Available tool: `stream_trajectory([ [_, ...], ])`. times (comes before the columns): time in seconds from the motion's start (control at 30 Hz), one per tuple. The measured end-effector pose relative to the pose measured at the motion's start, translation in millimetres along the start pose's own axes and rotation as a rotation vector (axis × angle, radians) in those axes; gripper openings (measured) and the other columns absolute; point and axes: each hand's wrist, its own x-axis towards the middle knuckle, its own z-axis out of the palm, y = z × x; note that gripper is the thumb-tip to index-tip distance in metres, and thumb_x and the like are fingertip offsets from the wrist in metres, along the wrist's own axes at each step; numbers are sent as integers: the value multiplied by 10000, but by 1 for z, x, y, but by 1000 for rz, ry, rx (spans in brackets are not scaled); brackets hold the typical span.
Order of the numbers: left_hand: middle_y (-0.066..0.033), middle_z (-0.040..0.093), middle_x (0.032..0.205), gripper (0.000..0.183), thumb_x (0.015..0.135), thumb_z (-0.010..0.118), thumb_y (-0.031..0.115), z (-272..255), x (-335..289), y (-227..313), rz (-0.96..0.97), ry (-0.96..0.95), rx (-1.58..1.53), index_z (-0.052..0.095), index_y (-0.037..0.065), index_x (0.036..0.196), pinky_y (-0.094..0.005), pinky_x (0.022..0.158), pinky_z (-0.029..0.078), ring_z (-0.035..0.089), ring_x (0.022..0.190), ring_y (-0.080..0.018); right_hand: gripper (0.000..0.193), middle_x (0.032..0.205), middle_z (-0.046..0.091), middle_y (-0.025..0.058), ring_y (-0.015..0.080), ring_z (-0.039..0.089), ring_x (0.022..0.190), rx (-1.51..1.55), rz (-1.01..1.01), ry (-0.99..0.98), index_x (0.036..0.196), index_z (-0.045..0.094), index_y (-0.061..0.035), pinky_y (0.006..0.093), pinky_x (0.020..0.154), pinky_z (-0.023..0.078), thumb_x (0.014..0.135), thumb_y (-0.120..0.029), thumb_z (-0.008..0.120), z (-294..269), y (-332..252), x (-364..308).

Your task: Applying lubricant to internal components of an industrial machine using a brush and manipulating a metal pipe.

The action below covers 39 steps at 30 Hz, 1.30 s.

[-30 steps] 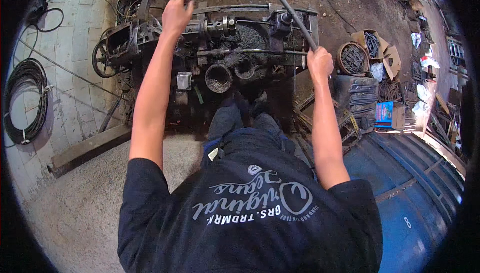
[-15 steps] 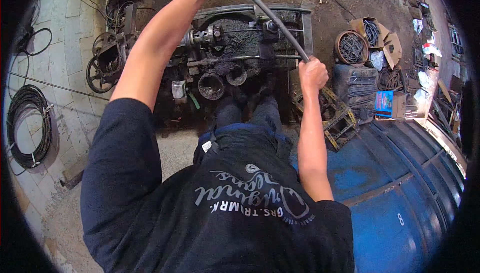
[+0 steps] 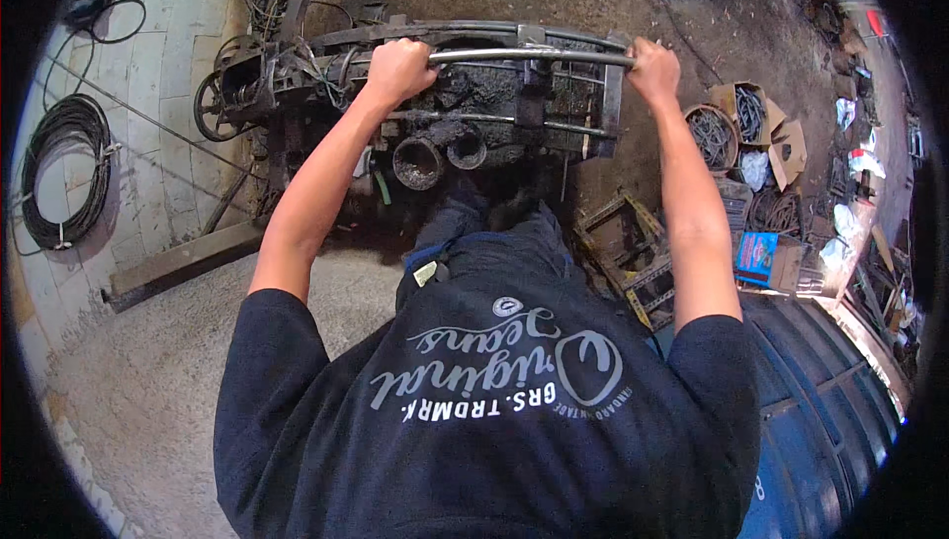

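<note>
A long grey metal rod (image 3: 534, 55) lies nearly level across the view, above a greasy machine (image 3: 610, 104) with rails and dark metal shavings. My left hand (image 3: 400, 74) is wrapped round the rod's left part, palm down. Near its right end, my right hand (image 3: 654, 72) grips the same rod beyond the machine's end frame. Both arms reach forward. On the machine's near side sit two round metal cups, a larger one (image 3: 417, 163) and a smaller one (image 3: 467, 150). Whether the rod touches the machine, I cannot tell.
A handwheel (image 3: 205, 104) sticks out at the machine's left. A coiled black cable (image 3: 67, 173) lies on the tiles. To the right are a yellow metal frame (image 3: 643, 282), a round bin (image 3: 710, 135) of metal pieces, cardboard boxes (image 3: 788, 148) and a blue metal sheet (image 3: 801, 371).
The rod has swung from a steep diagonal to nearly level. My left hand came down and nearer; my right hand moved up and right. Both still grip the rod.
</note>
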Motion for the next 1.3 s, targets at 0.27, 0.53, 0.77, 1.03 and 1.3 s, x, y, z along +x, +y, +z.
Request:
stream_trajectory([
  [0.27,-246,650,1143,586,1003,360,475,16,-57,-49,-109,131,-812,634,-1,1208,-379,987,417,620,1099,-323,917,1374,451,266,378,367,1360,1236,688,327,1447,268,104,443,1112,306,740,-269,718,25,-71,-55],
  [0.53,-188,529,1377,586,1028,263,447,71,-68,-105,-123,164,-892,552,40,1335,-447,1121,288,451,1324,-325,720,1209,561,215,384,590,981,1540,827,236,1305,434,-26,465,885,469,918,-633,412,-6,-110,136],
  [0.77,-124,359,1526,534,1022,333,386,125,-99,-198,-301,204,-444,403,74,1450,-568,1157,151,249,1450,-299,877,931,690,254,392,669,947,620,-131,-402,1042,710,-46,498,867,504,917,-750,204,-36,-297,26],
  [1.03,-141,350,1527,541,1009,377,356,119,-76,-195,-131,248,-434,391,45,1451,-552,1156,173,270,1440,-311,664,964,679,274,437,650,962,-42,26,-686,905,711,29,511,869,508,934,-580,447,-99,-188,-125],
  [1.3,-168,350,1521,553,1011,381,350,118,-66,-164,-128,355,-464,358,34,1465,-539,1153,189,280,1433,-330,750,1054,683,216,313,683,948,984,514,-486,1269,562,60,397,815,525,881,-581,584,-65,-137,-152],
])
